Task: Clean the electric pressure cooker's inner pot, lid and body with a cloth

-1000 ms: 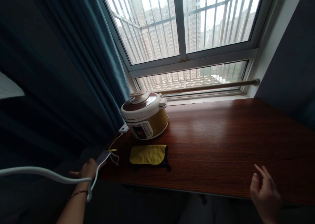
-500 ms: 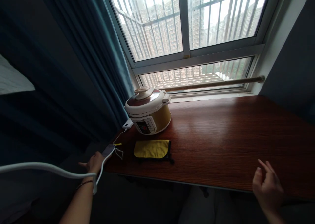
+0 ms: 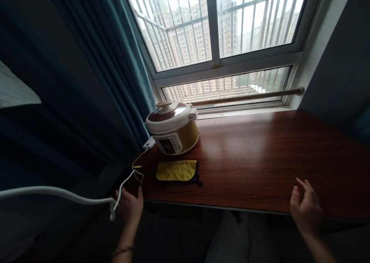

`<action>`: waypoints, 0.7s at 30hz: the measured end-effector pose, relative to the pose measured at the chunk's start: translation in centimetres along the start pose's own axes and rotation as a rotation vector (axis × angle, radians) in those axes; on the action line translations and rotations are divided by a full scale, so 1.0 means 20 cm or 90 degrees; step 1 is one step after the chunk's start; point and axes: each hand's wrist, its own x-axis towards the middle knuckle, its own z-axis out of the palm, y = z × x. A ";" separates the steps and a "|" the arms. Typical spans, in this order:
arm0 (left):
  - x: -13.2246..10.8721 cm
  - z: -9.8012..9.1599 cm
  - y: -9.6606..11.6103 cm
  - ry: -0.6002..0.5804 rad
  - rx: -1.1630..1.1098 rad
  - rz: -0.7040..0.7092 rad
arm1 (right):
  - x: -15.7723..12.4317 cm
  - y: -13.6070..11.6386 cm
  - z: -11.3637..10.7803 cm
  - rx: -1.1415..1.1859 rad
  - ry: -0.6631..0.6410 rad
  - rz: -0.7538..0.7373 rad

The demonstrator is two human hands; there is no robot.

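Fingers (image 3: pixel 140 193) of left hand (image 3: pixel 130 210) parted, nothing visibly gripped; right hand (image 3: pixel 306 207) half-curled, empty, near dark-red wooden table (image 3: pixel 260 159). White plastic-looking cable (image 3: pixel 58 191) crosses before left hand, onto table's left end. Judged light, bendy, slick; best pinched along slack stretch.

The tabletop (image 3: pixel 254 155) is glossy reddish brown with a darker streaked wood grain, and a thin grey line trims its near edge. Toward its far left corner, the electric pressure cooker (image 3: pixel 173 130) pairs a cream lid and handle with a brown-red lid panel, a gold body and a black display touched with red. Nearer the front edge, the cloth (image 3: pixel 177 171) is plain yellow, bordered in black. By the left edge, the cable (image 3: pixel 43 190) is white, the small tab (image 3: pixel 138 166) bright yellow. The curtain (image 3: pixel 124 55) is solid blue.
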 end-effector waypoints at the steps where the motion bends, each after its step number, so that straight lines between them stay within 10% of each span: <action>1: -0.17 0.02 0.06 0.039 -0.074 -0.003 | 0.01 -0.01 0.00 0.015 0.002 0.016; 6: -0.73 0.04 0.64 -0.244 -0.518 0.311 | 0.13 -0.24 0.12 0.213 -0.028 0.104; 10: -0.68 0.01 1.36 -0.465 -0.897 0.251 | 0.27 -0.52 0.41 0.382 -0.162 0.070; 13: -0.62 0.08 1.77 -0.486 -0.978 0.228 | 0.31 -0.64 0.64 0.506 -0.249 0.024; 16: -0.64 0.21 1.96 -0.508 -1.023 0.197 | 0.28 -0.66 0.77 0.532 -0.305 -0.029; 21: -0.70 0.32 1.96 -0.555 -1.063 0.189 | 0.24 -0.63 0.81 0.596 -0.395 -0.091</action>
